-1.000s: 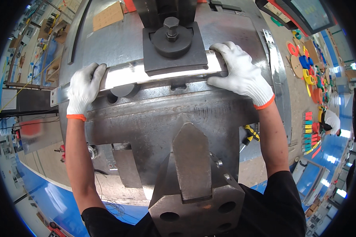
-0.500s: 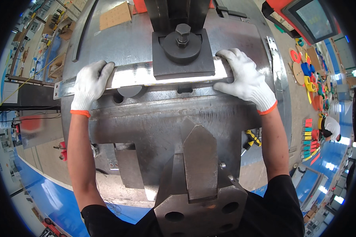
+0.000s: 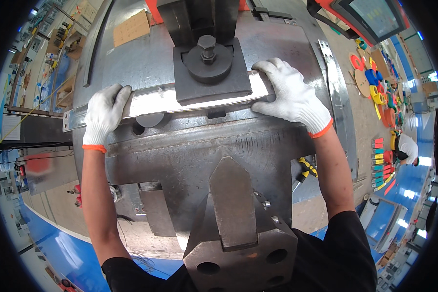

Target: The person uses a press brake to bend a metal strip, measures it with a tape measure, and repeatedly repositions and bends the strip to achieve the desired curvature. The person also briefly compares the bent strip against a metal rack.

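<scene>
A long, shiny flat metal bar (image 3: 151, 101) lies across the steel machine table, its middle hidden beneath a dark square press block (image 3: 212, 87) with a large bolt (image 3: 207, 48) on top. My left hand (image 3: 104, 111), in a white knitted glove with an orange cuff, is closed over the bar left of the block; the bar's drilled end sticks out beyond it. Gloved the same way, my right hand (image 3: 294, 95) clasps the bar's right end, thumb on the near edge and fingers over the far one.
Nearer me stands a pointed steel block (image 3: 232, 204) on a drilled mount. Yellow-black pliers (image 3: 306, 170) lie by my right forearm. A control screen (image 3: 372, 19) is at the upper right, cardboard (image 3: 131, 29) at the upper left. A person (image 3: 406, 148) is far right.
The whole view has shifted and tilted slightly, so the machine appears a little further left. Both hands keep their hold on the bar, with little movement against the press block.
</scene>
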